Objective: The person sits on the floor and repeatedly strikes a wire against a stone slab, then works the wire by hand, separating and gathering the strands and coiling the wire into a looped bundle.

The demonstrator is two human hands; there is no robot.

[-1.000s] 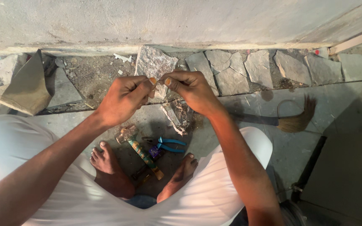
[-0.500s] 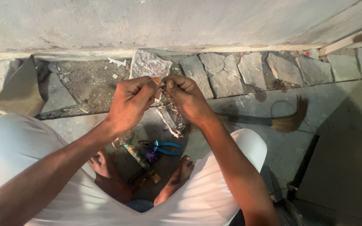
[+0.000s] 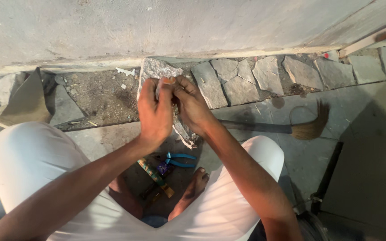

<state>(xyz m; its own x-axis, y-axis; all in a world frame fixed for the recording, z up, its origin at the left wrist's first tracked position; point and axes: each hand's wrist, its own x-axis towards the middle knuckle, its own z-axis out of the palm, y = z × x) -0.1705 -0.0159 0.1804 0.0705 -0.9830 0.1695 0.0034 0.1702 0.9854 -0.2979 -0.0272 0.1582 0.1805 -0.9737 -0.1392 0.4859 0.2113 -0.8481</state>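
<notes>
Hands have closed together: left hand [image 3: 155,111] and right hand [image 3: 193,107] now pinch a small piece [image 3: 168,81], probably wire, above the blue pliers [image 3: 177,159] on the floor [image 3: 362,111].

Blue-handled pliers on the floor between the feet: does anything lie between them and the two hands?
Nothing visible lies over the blue-handled pliers. Both the left hand and right hand are raised above them, pinched together on a ragged grey scrap that dangles towards the floor, just short of the pliers.
</notes>
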